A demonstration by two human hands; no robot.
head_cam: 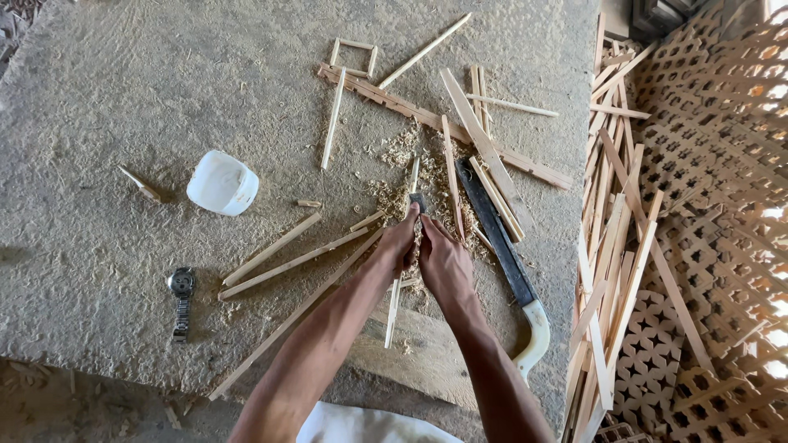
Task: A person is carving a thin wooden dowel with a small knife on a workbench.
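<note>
My left hand [398, 242] and my right hand [443, 258] are pressed together over a thin wooden strip [394, 308] that runs from the shavings toward me. A small dark blade [418, 200] pokes out just beyond my fingertips, touching the strip's far part [414, 174]. I cannot tell which hand grips the blade and which the strip. Pale wood shavings [410, 176] lie heaped around the fingertips. A long saw with a dark blade and white handle [513, 267] lies just right of my right hand.
Several loose wooden strips [287, 250] lie on the rough stone slab [107, 98]. A white tub [222, 183], a wristwatch [181, 297] and a small peg [141, 187] sit at left. Stacked slats [611, 246] and lattice panels [714, 164] fill the right side.
</note>
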